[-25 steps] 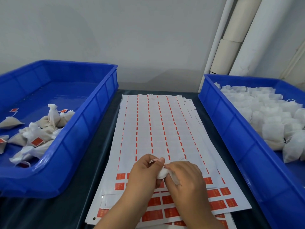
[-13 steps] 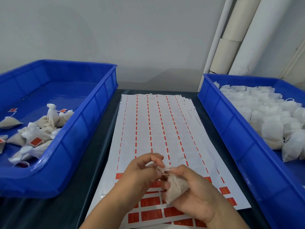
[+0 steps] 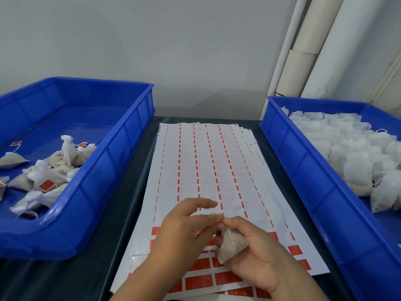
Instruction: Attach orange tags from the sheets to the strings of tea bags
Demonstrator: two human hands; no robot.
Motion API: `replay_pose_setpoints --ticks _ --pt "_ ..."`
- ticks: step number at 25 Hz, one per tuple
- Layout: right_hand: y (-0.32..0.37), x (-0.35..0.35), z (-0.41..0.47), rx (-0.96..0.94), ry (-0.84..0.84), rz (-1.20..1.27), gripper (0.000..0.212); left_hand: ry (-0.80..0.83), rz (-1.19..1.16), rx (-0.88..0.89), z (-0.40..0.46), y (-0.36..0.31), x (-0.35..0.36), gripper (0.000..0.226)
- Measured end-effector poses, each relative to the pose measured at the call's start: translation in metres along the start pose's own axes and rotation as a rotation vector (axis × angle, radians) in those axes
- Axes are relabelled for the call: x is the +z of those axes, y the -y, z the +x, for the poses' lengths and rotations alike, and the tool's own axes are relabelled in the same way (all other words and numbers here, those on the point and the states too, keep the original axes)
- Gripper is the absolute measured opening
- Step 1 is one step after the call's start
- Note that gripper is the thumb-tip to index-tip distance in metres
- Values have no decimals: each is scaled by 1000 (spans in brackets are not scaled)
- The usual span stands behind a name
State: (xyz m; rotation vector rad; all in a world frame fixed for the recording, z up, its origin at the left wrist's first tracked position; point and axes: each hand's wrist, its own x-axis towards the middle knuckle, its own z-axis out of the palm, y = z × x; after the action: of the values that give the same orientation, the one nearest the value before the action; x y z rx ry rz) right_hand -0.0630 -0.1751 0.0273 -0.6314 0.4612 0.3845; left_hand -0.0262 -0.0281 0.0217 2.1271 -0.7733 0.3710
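Observation:
A stack of white sheets [image 3: 208, 166] lies lengthwise in the middle of the dark table, with orange tags [image 3: 198, 281] left only in its near rows. My right hand [image 3: 258, 255] grips a beige tea bag [image 3: 231, 243] in its palm just above those rows. My left hand [image 3: 186, 227] meets it at the fingertips, where thumb and forefinger pinch the bag's thin white string [image 3: 219, 214]. The string is too fine to follow past the fingers.
A blue bin [image 3: 104, 183] on the left holds several tea bags with orange tags [image 3: 46, 184]. A second blue bin [image 3: 303, 168] on the right is piled with white untagged tea bags [image 3: 355, 159]. White pipes [image 3: 303, 53] rise behind it against the wall.
The tea bag has dropped from between both hands into my right palm. My left fingers have opened up and now pinch the string at the top of the bag.

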Motion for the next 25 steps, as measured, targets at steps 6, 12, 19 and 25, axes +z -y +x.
replay_pose_setpoints --ticks 6,12,19,25 --pt "2 4 -5 -96 -98 -179 17 -4 168 -17 2 0 -4 8" --pt "2 3 -6 -80 -124 -268 12 -35 151 -134 8 5 -10 2" --pt "7 -4 -12 -116 -29 -430 26 -151 147 -324 29 9 -23 11" --pt "26 -8 -17 -166 168 -581 24 38 97 -154 37 -8 -14 7"
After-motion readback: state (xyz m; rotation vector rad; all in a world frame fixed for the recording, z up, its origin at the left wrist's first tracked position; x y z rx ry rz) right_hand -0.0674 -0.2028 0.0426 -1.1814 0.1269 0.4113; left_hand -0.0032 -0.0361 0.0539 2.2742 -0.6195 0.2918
